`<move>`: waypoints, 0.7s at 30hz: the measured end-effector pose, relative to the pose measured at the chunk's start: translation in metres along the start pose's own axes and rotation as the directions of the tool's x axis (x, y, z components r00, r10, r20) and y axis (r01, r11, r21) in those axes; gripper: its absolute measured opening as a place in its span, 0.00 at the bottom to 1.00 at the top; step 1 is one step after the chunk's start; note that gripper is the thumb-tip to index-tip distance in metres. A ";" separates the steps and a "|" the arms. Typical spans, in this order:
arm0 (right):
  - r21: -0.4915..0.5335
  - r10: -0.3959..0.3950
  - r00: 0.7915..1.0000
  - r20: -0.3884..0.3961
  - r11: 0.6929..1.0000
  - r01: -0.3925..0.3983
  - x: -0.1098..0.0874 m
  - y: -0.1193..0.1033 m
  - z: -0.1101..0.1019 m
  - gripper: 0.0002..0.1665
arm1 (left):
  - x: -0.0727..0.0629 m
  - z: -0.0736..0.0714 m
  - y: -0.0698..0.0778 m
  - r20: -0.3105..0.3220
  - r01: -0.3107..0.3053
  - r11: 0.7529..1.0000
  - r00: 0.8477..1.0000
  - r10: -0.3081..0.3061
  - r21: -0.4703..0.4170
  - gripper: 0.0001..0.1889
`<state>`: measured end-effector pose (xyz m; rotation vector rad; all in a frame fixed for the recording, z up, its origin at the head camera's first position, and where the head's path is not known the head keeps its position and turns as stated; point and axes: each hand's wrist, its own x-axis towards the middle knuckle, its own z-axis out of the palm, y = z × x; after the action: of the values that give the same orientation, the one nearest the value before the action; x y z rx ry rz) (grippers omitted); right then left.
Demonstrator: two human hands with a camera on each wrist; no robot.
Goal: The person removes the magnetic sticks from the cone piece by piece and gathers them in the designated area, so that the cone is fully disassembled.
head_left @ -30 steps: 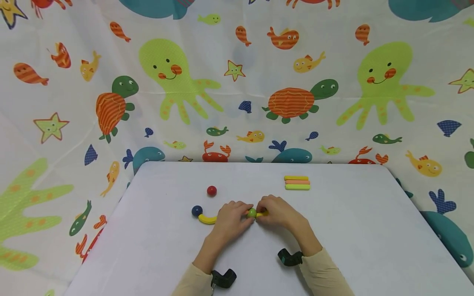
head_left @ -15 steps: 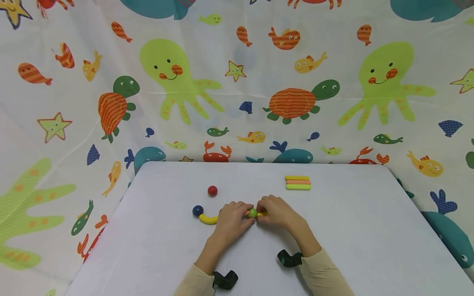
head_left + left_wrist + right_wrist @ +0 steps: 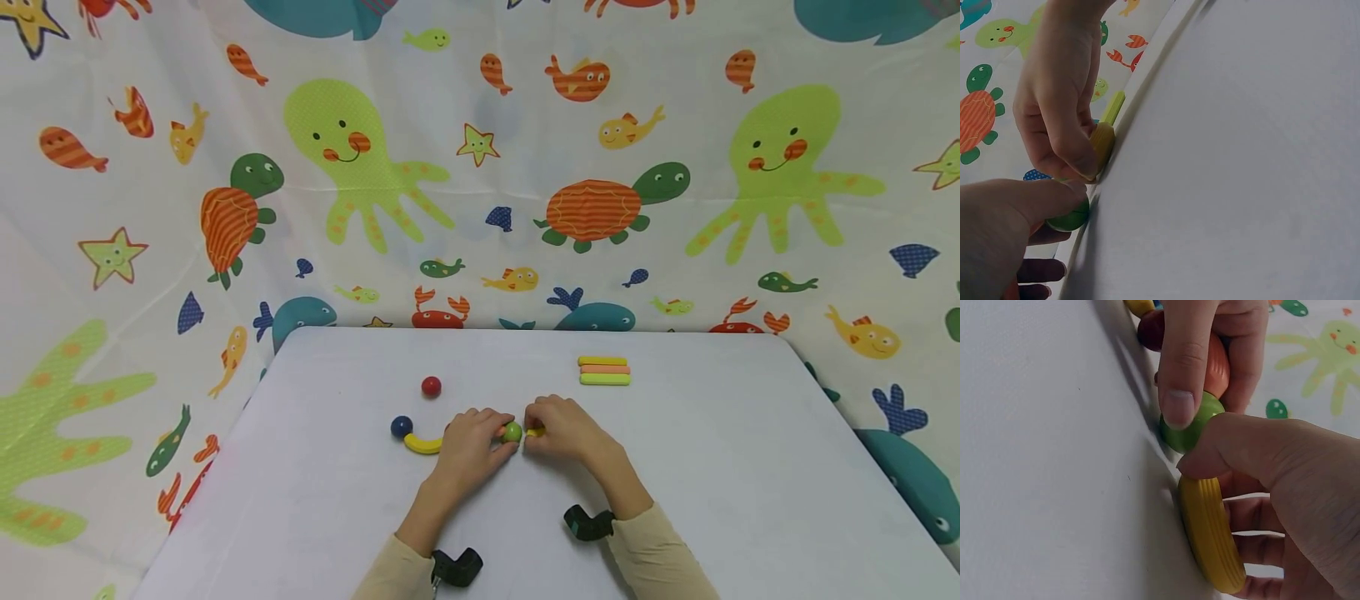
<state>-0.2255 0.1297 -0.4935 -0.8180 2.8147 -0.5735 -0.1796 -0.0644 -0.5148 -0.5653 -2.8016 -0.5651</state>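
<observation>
My left hand (image 3: 472, 450) pinches a green ball (image 3: 512, 432) between thumb and fingers. An orange ridged stick (image 3: 1217, 367) lies under that hand, against the ball's far side, with a dark red ball (image 3: 1151, 330) beyond it in the right wrist view. Just to the right, my right hand (image 3: 566, 431) grips one end of a curved yellow ridged stick (image 3: 1210, 531). A small gap separates this stick from the green ball. Left of my left hand, a yellow curved stick (image 3: 422, 445) touches a blue ball (image 3: 402, 427); its other end is hidden by the hand.
A loose red ball (image 3: 431, 386) sits behind the row. Three straight sticks (image 3: 604, 370), yellow, orange and lime, lie side by side at the back right of the white table (image 3: 712, 467). A sea-animal curtain (image 3: 480, 192) hangs behind the table.
My right hand has shifted slightly right with the yellow stick, opening a small gap to the green ball. The left hand keeps its hold on the ball.
</observation>
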 end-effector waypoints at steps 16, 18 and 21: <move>0.070 0.079 0.995 0.061 0.994 -0.083 -0.005 0.009 -0.010 0.09 | 0.000 -0.002 0.002 0.008 0.012 1.000 1.000 -0.012 -0.005 0.22; 0.072 0.083 0.994 0.071 0.993 -0.088 -0.007 0.011 -0.012 0.09 | 0.000 -0.002 0.002 0.012 0.015 1.000 1.000 -0.015 -0.005 0.22; 0.068 0.102 0.991 0.085 0.992 -0.108 -0.008 0.013 -0.015 0.10 | 0.000 -0.002 0.002 0.009 0.014 1.000 1.000 -0.014 -0.006 0.22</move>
<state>-0.2288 0.1488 -0.4851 -0.6605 2.7264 -0.6072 -0.1783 -0.0636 -0.5126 -0.5518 -2.8153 -0.5760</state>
